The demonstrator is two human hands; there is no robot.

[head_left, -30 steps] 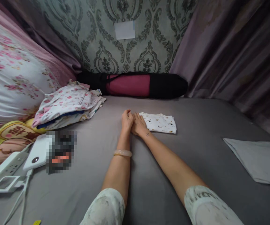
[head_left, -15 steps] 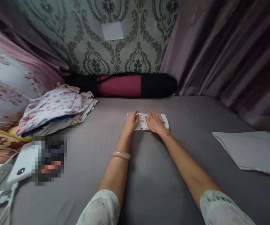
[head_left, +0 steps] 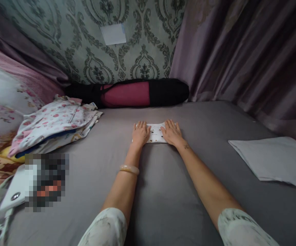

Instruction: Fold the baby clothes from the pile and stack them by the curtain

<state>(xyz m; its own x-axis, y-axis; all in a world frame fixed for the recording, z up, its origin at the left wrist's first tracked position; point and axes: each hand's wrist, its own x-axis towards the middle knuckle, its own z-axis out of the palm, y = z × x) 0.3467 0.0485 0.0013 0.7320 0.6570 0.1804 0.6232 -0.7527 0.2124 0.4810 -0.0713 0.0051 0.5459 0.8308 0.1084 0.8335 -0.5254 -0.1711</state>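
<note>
A small folded white cloth point(head_left: 155, 133) with a sparse printed pattern lies on the grey bed sheet point(head_left: 163, 191). My left hand point(head_left: 140, 133) rests flat on its left end, fingers stretched forward. On the right end lies my right hand point(head_left: 172, 132), palm down with the fingers apart. Both palms hide the ends of the cloth; its middle shows between my thumbs. A pale bangle point(head_left: 129, 169) circles my left forearm.
Left are a stack of folded clothes point(head_left: 52, 123), a floral pillow point(head_left: 1, 99), a white device point(head_left: 15, 191) with a cable and a blurred patch. A black and pink long bag point(head_left: 124, 94) lies along the wall. Rightward sits a folded pale cloth point(head_left: 273, 160).
My left hand has gone from curled at the cloth's left end to spread flat on it. My right hand stays on the right end. The view has shifted slightly.
</note>
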